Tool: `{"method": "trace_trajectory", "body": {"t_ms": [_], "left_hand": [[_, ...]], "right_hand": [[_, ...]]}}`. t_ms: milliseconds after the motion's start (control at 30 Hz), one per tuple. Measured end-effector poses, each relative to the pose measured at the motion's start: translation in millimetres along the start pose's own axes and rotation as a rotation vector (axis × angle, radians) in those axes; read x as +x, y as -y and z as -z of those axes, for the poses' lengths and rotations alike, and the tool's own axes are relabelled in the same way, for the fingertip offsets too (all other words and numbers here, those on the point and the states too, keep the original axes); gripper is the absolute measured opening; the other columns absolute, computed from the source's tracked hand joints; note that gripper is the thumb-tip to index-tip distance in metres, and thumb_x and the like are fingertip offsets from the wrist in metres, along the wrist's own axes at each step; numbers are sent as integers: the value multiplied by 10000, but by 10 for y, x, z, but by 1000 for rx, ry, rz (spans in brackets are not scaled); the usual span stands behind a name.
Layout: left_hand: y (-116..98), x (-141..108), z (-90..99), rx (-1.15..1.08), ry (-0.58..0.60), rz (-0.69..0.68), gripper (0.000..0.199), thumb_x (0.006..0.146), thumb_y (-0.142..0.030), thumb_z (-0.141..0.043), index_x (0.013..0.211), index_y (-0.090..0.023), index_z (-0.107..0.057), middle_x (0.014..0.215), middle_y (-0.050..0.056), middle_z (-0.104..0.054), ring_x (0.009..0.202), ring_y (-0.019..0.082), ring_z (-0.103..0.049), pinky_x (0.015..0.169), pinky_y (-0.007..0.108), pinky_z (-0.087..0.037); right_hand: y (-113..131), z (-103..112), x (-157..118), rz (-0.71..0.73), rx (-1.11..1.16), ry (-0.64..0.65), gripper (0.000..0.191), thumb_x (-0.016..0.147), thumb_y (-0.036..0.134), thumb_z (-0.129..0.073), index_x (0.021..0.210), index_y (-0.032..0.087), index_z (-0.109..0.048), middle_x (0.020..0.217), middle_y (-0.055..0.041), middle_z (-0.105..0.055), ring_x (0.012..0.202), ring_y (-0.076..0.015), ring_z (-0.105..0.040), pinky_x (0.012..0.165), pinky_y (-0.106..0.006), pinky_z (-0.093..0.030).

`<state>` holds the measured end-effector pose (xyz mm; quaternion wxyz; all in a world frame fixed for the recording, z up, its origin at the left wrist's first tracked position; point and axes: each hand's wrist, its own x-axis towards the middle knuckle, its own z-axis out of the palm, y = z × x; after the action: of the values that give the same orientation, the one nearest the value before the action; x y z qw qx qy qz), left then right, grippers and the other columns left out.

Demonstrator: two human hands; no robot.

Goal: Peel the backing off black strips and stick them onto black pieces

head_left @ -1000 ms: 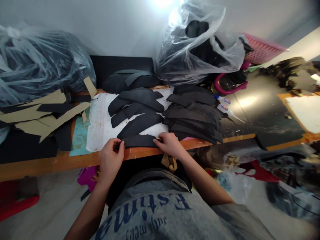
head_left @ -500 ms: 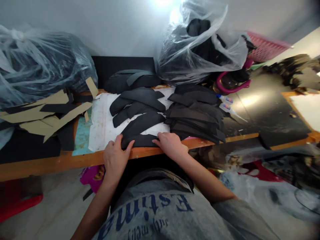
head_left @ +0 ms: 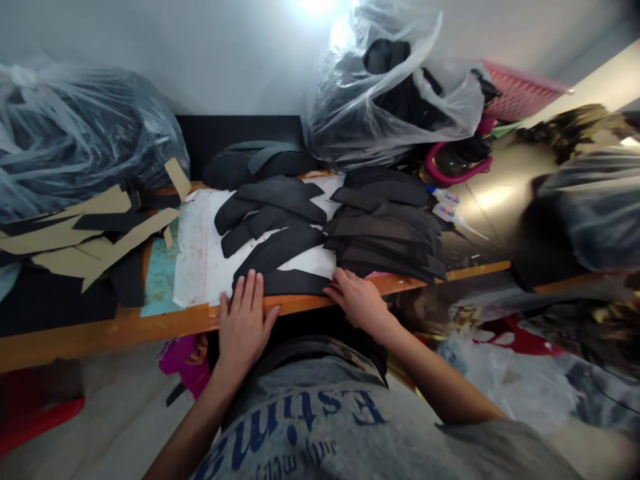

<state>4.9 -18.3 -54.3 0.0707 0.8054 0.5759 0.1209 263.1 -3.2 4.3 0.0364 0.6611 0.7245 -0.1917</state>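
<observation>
A curved black strip [head_left: 295, 283], perhaps foam or fabric, lies along the front edge of the table on white paper [head_left: 195, 253]. Flat on its left end rest the outstretched fingers of my left hand [head_left: 245, 327], with the thumb apart. My right hand [head_left: 361, 301] is at the strip's other end, thumb and fingertips closed around its tip. Several more black pieces [head_left: 280, 200] overlap just behind on the paper. To the right is a thick pile of similar dark pieces [head_left: 385, 230].
Tan and black offcuts [head_left: 105, 247] lie at the left. Clear plastic bags of black material stand at the back left [head_left: 90, 127] and back right [head_left: 350, 113]. Two small glue bottles [head_left: 446, 195] lie beside the dark pile. A pink basket [head_left: 523, 90] is behind. A dark bagged bundle [head_left: 600, 207] is at far right.
My left hand has gone from gripping the strip's left end to lying flat on it. My right hand has shifted slightly right. A bagged bundle has appeared at far right.
</observation>
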Motion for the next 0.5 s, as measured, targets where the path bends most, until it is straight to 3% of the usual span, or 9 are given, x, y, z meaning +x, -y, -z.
{"method": "trace_trajectory", "body": {"t_ms": [133,233,333,400,500], "left_hand": [[162,-60,2,11,-13,-13,777,1019,-475,-412,1645,-171,-66,1672,187,-242,1540,386,-281,1235,657,-173],[156,-54,0,18,-50,-6,771,1026,-448,-403,1646,-174,-35,1668,181,-263,1545,371,-276,1244,634,-179],[109,-57,-3,27,-65,-23,787,1030,-438,-398,1642,-139,-4,1650,195,-306,1537,346,-305,1248,588,-219],[85,-71,-2,29,-60,-40,777,1028,-441,-399,1640,-119,-46,1641,209,-321,1529,340,-327,1244,567,-245],[147,-52,31,-17,-71,-69,685,1021,-428,-413,1614,-132,-236,1617,204,-380,1501,336,-379,1231,562,-286]], "right_hand": [[-100,-56,-139,-53,183,-68,240,1014,223,-537,1246,161,-546,1160,-122,-675,956,-221,-685,764,-293,-474],[-30,-95,-91,28,322,-108,153,994,244,-568,1129,178,-595,1162,-113,-627,979,-202,-659,823,-291,-487],[83,-146,-39,94,363,-70,114,954,253,-636,1025,180,-584,1106,-91,-622,942,-198,-655,815,-296,-492],[146,-176,-31,84,346,-55,196,935,239,-658,1090,178,-555,1139,-97,-634,960,-213,-662,804,-307,-491],[210,-196,-40,73,316,-36,303,938,234,-653,1200,175,-512,1189,-114,-650,1024,-242,-671,827,-327,-490]]}}
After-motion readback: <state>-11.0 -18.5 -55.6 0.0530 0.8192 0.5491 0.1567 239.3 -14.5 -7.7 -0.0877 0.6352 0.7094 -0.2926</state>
